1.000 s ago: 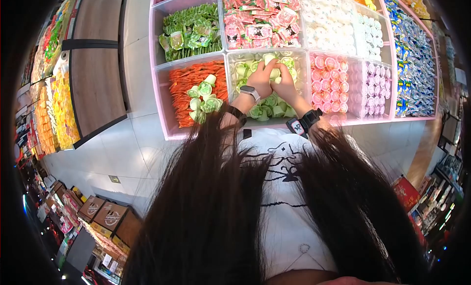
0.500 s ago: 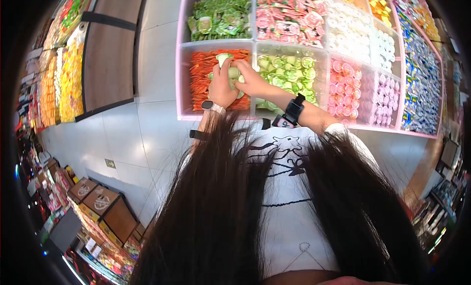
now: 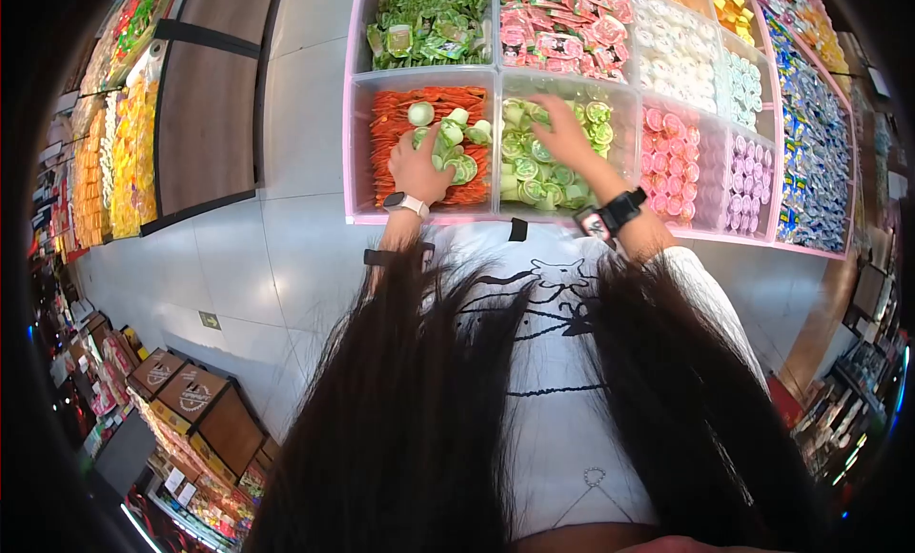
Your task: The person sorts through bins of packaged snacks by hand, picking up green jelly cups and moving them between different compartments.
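Note:
My left hand (image 3: pixel 421 170) is over the bin of orange-red packets (image 3: pixel 389 124). Its fingers are apart, touching or just above several green jelly cups (image 3: pixel 463 168) lying loose on those packets. One pale green cup (image 3: pixel 420 114) lies beyond the fingertips. To the right, my right hand (image 3: pixel 564 134) hovers over the neighbouring bin's green jelly cups (image 3: pixel 543 172). Its fingers are spread, slightly blurred, and hold nothing that I can see. A clear divider (image 3: pixel 496 143) stands between the two bins.
Behind are bins of green packets (image 3: pixel 429 29) and pink packets (image 3: pixel 562 34). Pink cups (image 3: pixel 670 162), purple cups (image 3: pixel 749 181) and blue-wrapped sweets (image 3: pixel 813 153) lie to the right. A pink rim (image 3: pixel 419 220) edges the near side. Brown boxes (image 3: pixel 195 391) stand lower left.
The hands have separated; the right one has moved right, over the green-cup bin. The green cups gathered between both hands before now lie spread on the orange-red packets by the left hand.

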{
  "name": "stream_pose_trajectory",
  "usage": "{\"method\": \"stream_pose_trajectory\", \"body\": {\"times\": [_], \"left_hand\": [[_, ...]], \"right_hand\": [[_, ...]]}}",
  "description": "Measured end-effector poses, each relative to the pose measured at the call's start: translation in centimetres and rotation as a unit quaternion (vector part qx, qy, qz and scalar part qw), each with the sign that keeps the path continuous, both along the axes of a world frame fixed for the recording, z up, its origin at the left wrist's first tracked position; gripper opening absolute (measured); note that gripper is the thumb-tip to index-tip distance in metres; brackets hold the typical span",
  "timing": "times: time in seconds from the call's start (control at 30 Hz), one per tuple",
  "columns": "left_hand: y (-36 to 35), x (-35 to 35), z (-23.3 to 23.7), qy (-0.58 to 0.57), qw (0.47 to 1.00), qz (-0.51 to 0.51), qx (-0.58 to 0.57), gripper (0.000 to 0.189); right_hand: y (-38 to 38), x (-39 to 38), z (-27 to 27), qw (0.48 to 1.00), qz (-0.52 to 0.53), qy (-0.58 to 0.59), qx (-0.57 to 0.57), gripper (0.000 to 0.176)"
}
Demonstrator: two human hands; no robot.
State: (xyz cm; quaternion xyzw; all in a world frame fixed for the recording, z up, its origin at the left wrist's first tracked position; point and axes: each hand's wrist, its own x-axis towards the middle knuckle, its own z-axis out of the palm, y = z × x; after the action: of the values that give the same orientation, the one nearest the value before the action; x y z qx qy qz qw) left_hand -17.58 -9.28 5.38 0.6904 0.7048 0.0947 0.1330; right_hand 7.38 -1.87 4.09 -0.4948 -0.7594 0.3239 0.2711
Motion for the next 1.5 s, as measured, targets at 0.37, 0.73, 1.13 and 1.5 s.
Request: {"method": "stream_pose_trajectory", "body": {"times": [0.37, 0.73, 1.13, 1.5], "left_hand": [[4.3, 14.2, -1.4, -0.041, 0.928, -0.174, -0.326, 0.076], [3.6, 15.5, -5.4, 0.020, 0.857, -0.163, -0.488, 0.103], [3.5, 15.6, -7.6, -0.068, 0.834, -0.206, -0.507, 0.101], [3.4, 17.0, -4.4, -0.194, 0.778, -0.136, -0.582, 0.108]], "right_hand": [[-4.9, 5.5, -1.4, 0.910, 0.085, -0.258, -0.313, 0.100], [-3.9, 5.5, -2.1, 0.888, 0.125, -0.324, -0.302, 0.104], [-1.7, 5.2, -3.0, 0.850, 0.232, -0.337, -0.331, 0.069], [-3.7, 6.4, -2.6, 0.875, 0.178, -0.328, -0.307, 0.070]]}}
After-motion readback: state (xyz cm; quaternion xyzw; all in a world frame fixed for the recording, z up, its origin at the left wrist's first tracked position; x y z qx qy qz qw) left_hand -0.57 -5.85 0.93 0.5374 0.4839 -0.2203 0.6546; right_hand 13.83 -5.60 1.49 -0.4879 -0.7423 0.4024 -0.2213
